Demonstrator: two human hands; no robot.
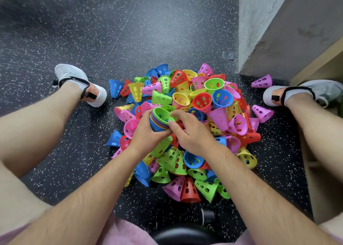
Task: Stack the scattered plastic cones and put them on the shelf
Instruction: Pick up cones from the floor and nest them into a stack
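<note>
Noting bounds first, all measured from the pile of cones (pixel 185 100) as landmark. Dark speckled floor (pixel 148 31) open beyond the pile's far side and off to its left. Grey concrete column (pixel 259 31) close at the pile's far right, its corner edge near the outermost cones. Wooden shelf (pixel 319 64) further right of the pile, past the column. Bare legs flanking the pile on both sides, with left shoe (pixel 79 85) to its left and right shoe (pixel 304 94) to its right, narrowing the side room. Stray purple cone (pixel 262 81) right of the pile by the column's foot; second purple cone (pixel 262 113) right of the pile, just beside the right shoe.

Nested stack (pixel 157 124) held over the pile's middle, tilted, mouth upward, green cone (pixel 161 113) uppermost. Left hand (pixel 146 133) curled round the stack's left and near side. Right hand (pixel 187 131) meeting the stack from the right, thumb and forefinger pinching the green cone's rim. Hands nearly touching beneath the stack.
</note>
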